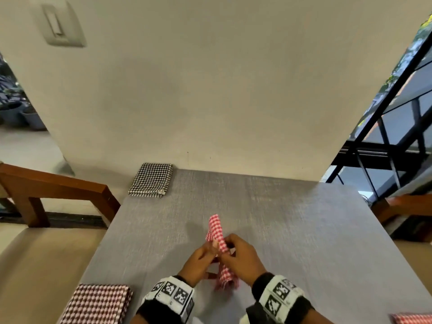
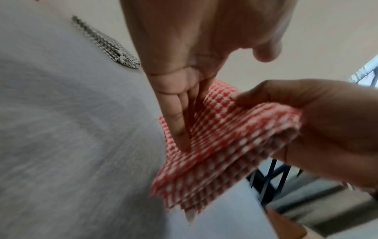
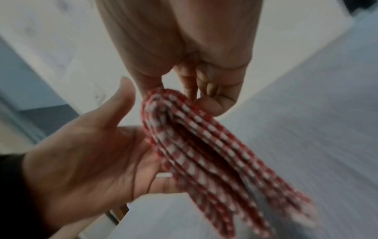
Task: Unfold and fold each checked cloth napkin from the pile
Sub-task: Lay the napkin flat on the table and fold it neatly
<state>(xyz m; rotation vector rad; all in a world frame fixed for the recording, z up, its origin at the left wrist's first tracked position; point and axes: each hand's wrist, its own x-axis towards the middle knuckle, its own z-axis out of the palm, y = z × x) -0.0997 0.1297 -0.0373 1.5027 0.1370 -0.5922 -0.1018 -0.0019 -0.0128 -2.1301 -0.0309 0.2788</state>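
A folded red-and-white checked napkin is held up on edge over the grey table, close to its near side. My right hand pinches the napkin's folded end between thumb and curled fingers; the right wrist view shows that grip on the layered fold. My left hand lies against the napkin's left face with its fingers straight along the cloth and the thumb spread away. The napkin's loose layered edges hang toward me, blurred.
A folded black-and-white checked napkin lies at the table's far left corner against the wall. A dark red checked pile sits at the near left edge. Another red checked cloth shows at the near right. A wooden bench stands left.
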